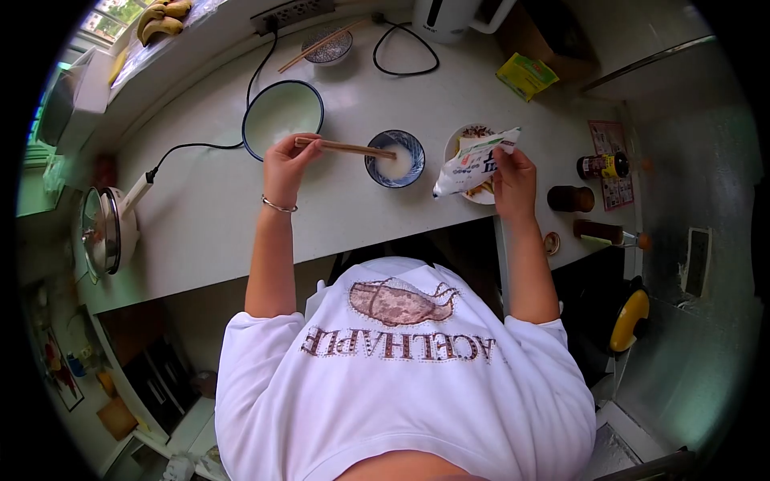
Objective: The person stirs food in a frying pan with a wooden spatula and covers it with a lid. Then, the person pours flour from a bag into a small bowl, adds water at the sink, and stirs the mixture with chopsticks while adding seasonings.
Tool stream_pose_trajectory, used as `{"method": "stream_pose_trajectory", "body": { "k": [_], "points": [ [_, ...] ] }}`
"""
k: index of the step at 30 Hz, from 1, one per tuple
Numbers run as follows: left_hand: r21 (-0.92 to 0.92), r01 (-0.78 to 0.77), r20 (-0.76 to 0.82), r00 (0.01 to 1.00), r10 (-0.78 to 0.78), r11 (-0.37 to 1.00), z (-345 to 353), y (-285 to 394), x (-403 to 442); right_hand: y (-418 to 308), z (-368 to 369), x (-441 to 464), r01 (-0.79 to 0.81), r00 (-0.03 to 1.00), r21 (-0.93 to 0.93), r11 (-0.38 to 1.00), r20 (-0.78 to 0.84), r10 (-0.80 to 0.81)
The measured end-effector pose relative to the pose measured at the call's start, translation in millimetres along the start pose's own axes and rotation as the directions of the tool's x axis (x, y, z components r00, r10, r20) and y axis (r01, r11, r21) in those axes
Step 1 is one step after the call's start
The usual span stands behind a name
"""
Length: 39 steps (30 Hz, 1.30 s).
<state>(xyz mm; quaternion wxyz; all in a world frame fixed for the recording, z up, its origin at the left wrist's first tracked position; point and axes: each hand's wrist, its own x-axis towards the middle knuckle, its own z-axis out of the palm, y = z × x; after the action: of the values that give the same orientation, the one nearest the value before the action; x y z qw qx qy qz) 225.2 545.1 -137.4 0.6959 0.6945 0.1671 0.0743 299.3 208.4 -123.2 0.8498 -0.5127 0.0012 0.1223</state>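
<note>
My left hand (287, 167) is closed on a pair of wooden chopsticks (345, 147), whose tips reach into a small blue-patterned bowl (414, 170). White liquid or paste (393, 167) lies in that bowl. On the right, my right hand (515, 178) pinches a white printed packet (473, 167) by its upper end, tilted down to the left. Beneath the packet is a white plate (454, 138) with food on it, partly hidden. A large dark-rimmed bowl (281, 116) stands just behind my left hand.
An electric pot (112, 228) stands at the far left. Chopsticks rest across a small bowl (327, 48) at the back, near a kettle (449, 18) and its cord. A yellow-green packet (526, 76) is behind the plate. Bottles and a jar (571, 199) occupy the right side.
</note>
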Motion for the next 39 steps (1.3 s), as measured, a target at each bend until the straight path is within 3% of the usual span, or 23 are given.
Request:
{"method": "stream_pose_trajectory", "body": {
  "k": [3,5,6,11,14,20,22,26,29,39],
  "points": [
    [-0.019,-0.004,-0.033,0.999,0.003,1.0,-1.0,-1.8,-2.3,35.4,11.3,-17.9,-0.079,0.996,0.081,0.994,0.037,0.076],
    [-0.053,-0.017,-0.026,1.0,0.015,0.998,-3.2,-4.5,-1.4,56.4,21.0,-30.1,-0.187,0.973,0.202,0.961,0.169,0.154],
    [-0.052,-0.011,-0.03,1.0,0.009,0.999,-3.6,-5.3,-1.5,56.7,33.4,-36.7,-0.239,0.956,0.147,0.96,0.206,0.207],
    [-0.067,-0.019,-0.005,1.0,0.018,0.998,-5.2,-10.1,-1.3,85.8,54.2,-50.3,-0.4,0.907,0.224,0.889,0.234,0.349],
    [-0.04,-0.041,-0.048,0.998,0.039,0.998,-3.3,-7.5,-3.5,87.3,57.6,-50.0,-0.536,0.844,0.357,0.765,0.21,0.493],
    [0.004,-0.106,-0.089,0.99,0.106,0.994,-1.2,-6.7,-8.2,93.1,47.5,-37.7,-0.703,0.703,0.419,0.575,0.284,0.653],
    [0.114,-0.101,-0.032,0.994,0.105,0.988,-2.3,-5.8,-8.4,97.2,45.0,-33.5,-0.735,0.657,0.464,0.495,0.307,0.688],
    [0.145,-0.168,-0.022,0.985,0.173,0.975,-2.6,-3.0,-10.7,106.2,38.4,-30.4,-0.771,0.618,0.519,0.369,0.472,0.629],
    [0.163,-0.175,-0.028,0.983,0.182,0.971,-5.1,-5.2,-10.6,108.6,37.1,-29.9,-0.753,0.629,0.554,0.356,0.444,0.639],
    [0.166,-0.201,-0.043,0.977,0.21,0.965,-5.4,-8.7,-10.2,108.1,39.9,-26.6,-0.764,0.64,0.486,0.425,0.481,0.6]
  ]
}}
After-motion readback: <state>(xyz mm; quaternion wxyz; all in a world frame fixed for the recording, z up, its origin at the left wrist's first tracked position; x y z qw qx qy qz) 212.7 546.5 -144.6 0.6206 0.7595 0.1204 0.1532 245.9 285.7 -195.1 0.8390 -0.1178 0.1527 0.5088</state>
